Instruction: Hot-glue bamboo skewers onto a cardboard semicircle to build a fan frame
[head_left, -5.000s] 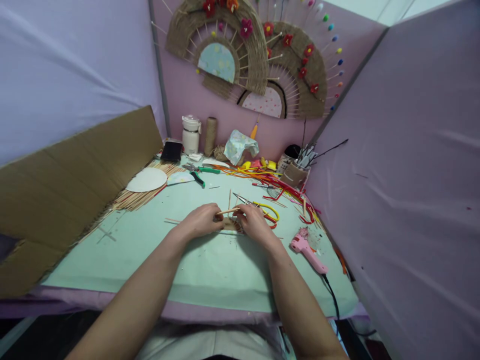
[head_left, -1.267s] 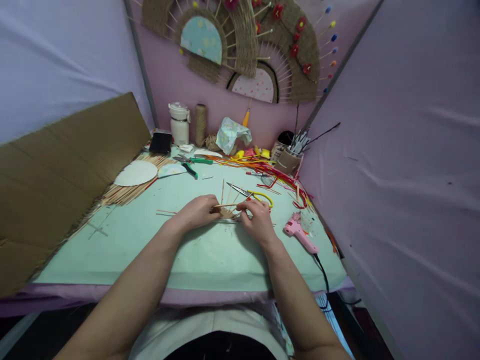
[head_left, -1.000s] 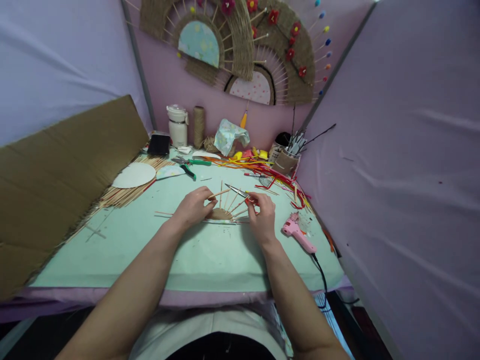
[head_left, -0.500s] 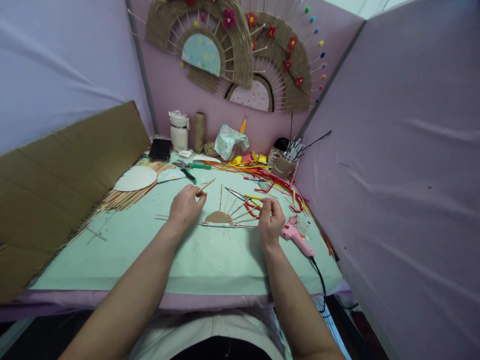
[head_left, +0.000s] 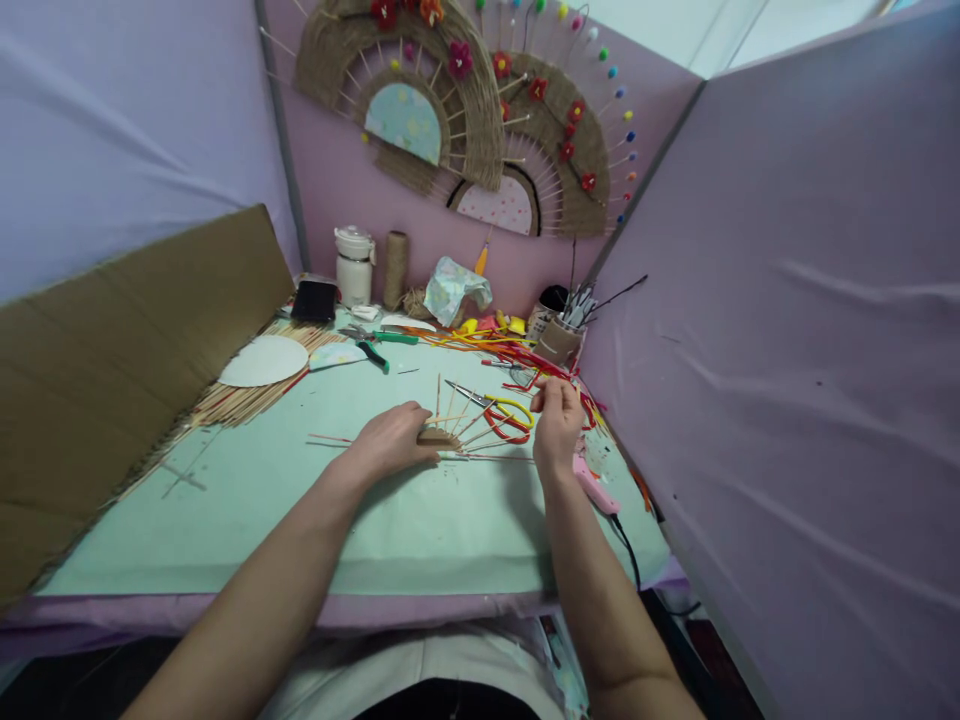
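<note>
A small brown cardboard half-circle (head_left: 438, 437) lies on the table with thin wooden sticks (head_left: 452, 402) fanning out from its curved edge. My left hand (head_left: 391, 438) is closed around its left end, thumb near the straight base and fingers over the curve. A light stick (head_left: 448, 420) shows by those fingertips; whether they hold it is unclear. To the right, my right hand (head_left: 559, 415) is raised above the table with its fingers pinched together; anything between them is hidden. Scissors (head_left: 511, 418) with yellow and red handles lie between the hands, behind the fan.
A pink glue gun (head_left: 596, 490) with a black cord lies beside my right forearm. Pliers (head_left: 373, 355), an oval white piece (head_left: 264, 361) and a stick bundle (head_left: 236, 400) are at the back left. Coloured pipe cleaners (head_left: 517, 352) spread along the back. Cardboard (head_left: 150, 330) leans at left.
My left hand has lowered from holding a stick above the table onto the half-circle's left end. My right hand has shifted slightly right and up; the stick seen at its fingertips no longer shows.
</note>
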